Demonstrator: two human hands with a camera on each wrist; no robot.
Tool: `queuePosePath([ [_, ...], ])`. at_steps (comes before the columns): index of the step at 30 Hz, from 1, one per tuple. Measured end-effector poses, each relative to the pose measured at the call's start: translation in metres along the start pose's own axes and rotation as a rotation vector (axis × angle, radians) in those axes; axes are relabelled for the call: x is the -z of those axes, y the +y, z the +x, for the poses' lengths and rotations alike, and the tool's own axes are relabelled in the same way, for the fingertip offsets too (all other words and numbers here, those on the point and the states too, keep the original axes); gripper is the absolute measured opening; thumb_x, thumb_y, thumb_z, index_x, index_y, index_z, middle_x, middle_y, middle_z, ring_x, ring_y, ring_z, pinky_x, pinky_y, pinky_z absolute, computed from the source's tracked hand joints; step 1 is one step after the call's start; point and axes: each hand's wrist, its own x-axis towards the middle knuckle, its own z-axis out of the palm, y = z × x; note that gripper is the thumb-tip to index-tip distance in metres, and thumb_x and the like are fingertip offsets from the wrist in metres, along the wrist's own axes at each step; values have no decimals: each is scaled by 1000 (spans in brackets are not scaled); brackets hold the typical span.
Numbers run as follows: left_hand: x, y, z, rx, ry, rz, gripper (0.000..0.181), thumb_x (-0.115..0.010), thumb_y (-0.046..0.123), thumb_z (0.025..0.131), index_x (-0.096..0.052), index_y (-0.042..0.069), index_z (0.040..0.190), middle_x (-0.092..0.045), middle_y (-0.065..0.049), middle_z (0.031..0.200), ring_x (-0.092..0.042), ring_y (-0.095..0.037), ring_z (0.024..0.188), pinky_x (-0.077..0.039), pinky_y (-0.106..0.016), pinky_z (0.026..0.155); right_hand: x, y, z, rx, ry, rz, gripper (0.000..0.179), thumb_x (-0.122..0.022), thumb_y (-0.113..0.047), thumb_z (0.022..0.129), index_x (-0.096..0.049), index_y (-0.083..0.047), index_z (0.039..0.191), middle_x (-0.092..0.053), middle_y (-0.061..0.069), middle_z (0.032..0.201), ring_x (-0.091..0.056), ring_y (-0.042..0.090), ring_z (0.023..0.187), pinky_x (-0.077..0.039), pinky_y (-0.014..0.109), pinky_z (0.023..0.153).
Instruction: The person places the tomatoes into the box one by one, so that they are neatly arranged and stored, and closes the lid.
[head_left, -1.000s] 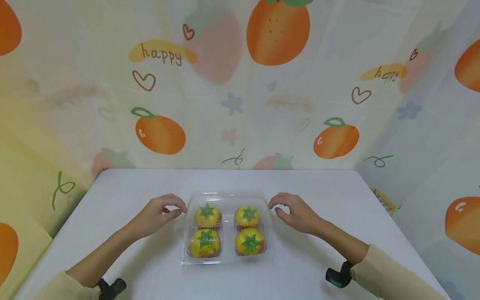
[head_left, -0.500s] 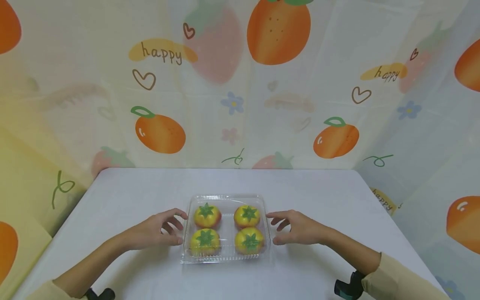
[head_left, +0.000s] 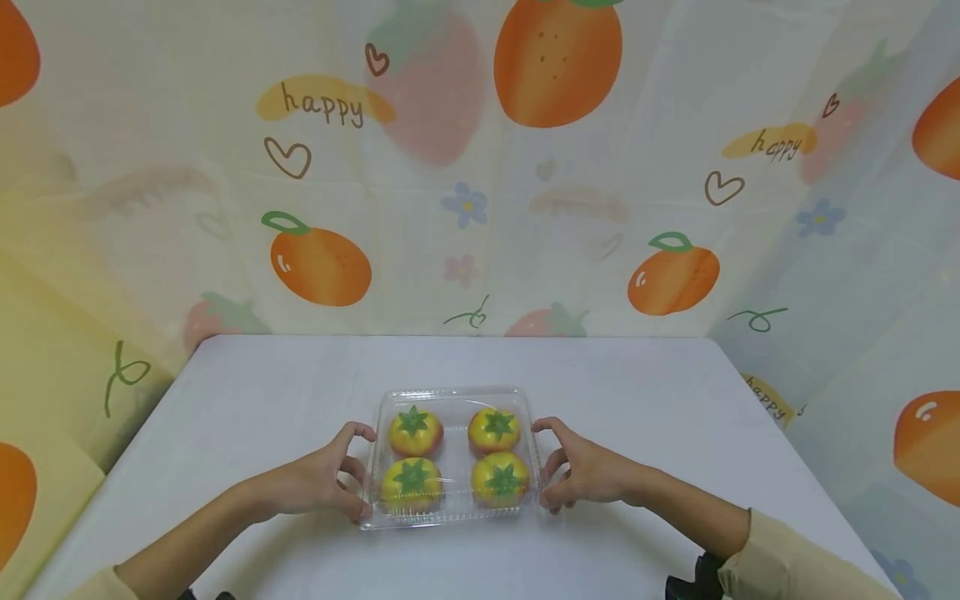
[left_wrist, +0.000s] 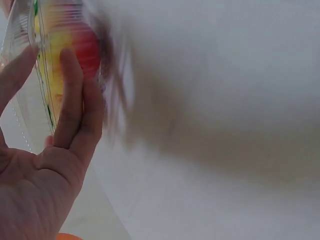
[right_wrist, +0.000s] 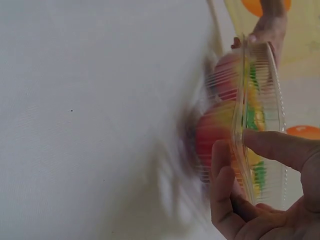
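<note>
A lidded clear plastic container [head_left: 456, 417] lies near the middle of the white table in the head view. Inside it sit several round yellow-red fruits [head_left: 498, 481] with green star-shaped tops, in two columns. My left hand [head_left: 318, 481] grips its left side, fingers bent and spread along the edge. On the opposite side my right hand [head_left: 592, 473] holds the right edge in the same manner. In the left wrist view the thumb is at the rim [left_wrist: 42, 75] and the fingers press the ribbed side wall. The right wrist view shows the thumb on the rim with fingers curled below it.
The white tabletop [head_left: 262, 375] extends around the container on all sides. Behind it and along both sides hangs a fruit-printed cloth [head_left: 420, 250]. A black wrist strap device [head_left: 697, 577] shows at the right sleeve.
Both hands have come nearer the body along the container's sides, and their fingers have spread and closed onto its edges. The container has stayed almost in place.
</note>
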Motion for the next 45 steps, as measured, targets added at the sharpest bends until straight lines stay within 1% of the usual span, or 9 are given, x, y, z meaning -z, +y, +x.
queuePosePath([
  [5,-2,1,-2,25,5,-59,86,-80,9,82,-17,13,140,-54,-18,113,-71,-34,77,-52,-35,82,0,1,1,-4,-11,2,87,-76,0,81,-21,-13,148,-58,15,98,-70,29,75,-56,39,67],
  [10,-2,-1,-3,12,-3,-88,87,-79,9,83,-15,13,141,-56,-19,114,-71,-34,77,-54,-37,79,0,1,4,-2,-20,-21,88,-75,0,82,-19,-12,149,-61,13,93,-70,28,74,-54,38,64],
  [15,-2,-2,-3,6,-15,-90,88,-80,11,83,-15,13,142,-58,-18,114,-71,-35,78,-53,-37,81,-1,0,3,9,-25,-44,88,-74,0,82,-17,-11,149,-62,12,87,-69,27,73,-52,36,62],
  [20,-2,-3,-4,2,-20,-95,88,-80,12,83,-14,13,142,-58,-18,114,-71,-36,79,-52,-38,82,-2,-3,4,20,-29,-72,88,-74,0,82,-17,-8,149,-61,11,85,-69,26,74,-52,35,63],
  [27,-2,-3,-3,11,-6,-87,89,-81,11,82,-15,13,141,-56,-18,114,-71,-35,78,-52,-37,82,-2,-5,4,18,-38,-82,86,-73,1,84,-17,-7,148,-61,11,85,-68,26,74,-52,34,64],
  [33,-4,-3,-3,-12,-5,-84,89,-80,8,82,-14,12,141,-57,-18,113,-70,-35,76,-52,-38,80,-4,-4,6,22,-30,-96,87,-73,1,84,-15,-8,148,-57,9,81,-67,24,71,-51,32,61],
  [37,-5,-2,-4,-13,11,-59,90,-80,8,82,-14,13,142,-57,-17,115,-70,-33,77,-50,-40,82,-5,-3,6,47,-19,-126,87,-74,1,84,-15,-7,148,-57,9,78,-66,23,68,-51,31,58],
  [40,-6,-1,-4,-3,16,-51,91,-80,10,82,-13,13,143,-57,-17,117,-70,-33,78,-48,-42,85,-6,-2,5,57,-22,-126,89,-73,2,83,-14,-7,148,-57,8,78,-65,23,67,-51,31,57],
  [45,-7,-1,-4,5,19,-42,91,-80,10,82,-14,12,143,-59,-16,117,-71,-33,78,-47,-44,87,-6,0,5,47,-20,-117,90,-74,1,83,-14,-9,149,-56,9,79,-66,23,68,-51,32,58],
])
